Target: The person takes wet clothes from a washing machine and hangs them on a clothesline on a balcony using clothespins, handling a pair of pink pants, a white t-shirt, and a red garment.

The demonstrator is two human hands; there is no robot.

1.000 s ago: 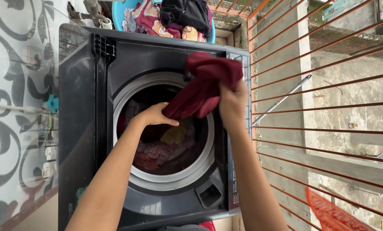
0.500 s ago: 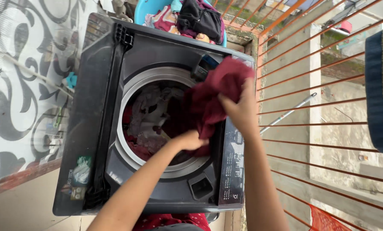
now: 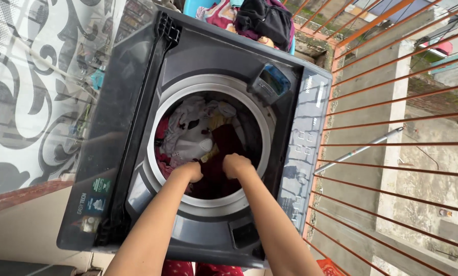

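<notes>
A dark grey top-loading washing machine (image 3: 300, 133) stands with its lid up. Its round drum holds mixed laundry: white cloth (image 3: 193, 138), pink pieces and a dark maroon garment (image 3: 224, 148). Both my hands are down inside the drum. My left hand (image 3: 188, 171) presses on the maroon garment at its left side. My right hand (image 3: 236, 164) grips the same garment just to the right. The fingers of both hands are buried in the cloth.
The raised lid (image 3: 111, 128) stands along the machine's left side, against a patterned wall (image 3: 29, 92). A blue tub (image 3: 249, 18) piled with clothes sits behind the machine. Orange railing bars (image 3: 392, 122) run close along the right, with a concrete ledge and a metal pole (image 3: 362, 149) beyond.
The maroon garment, held up over the machine's right rim earlier, has been pushed down into the drum. Both hands have gone in with it. The view has tilted.
</notes>
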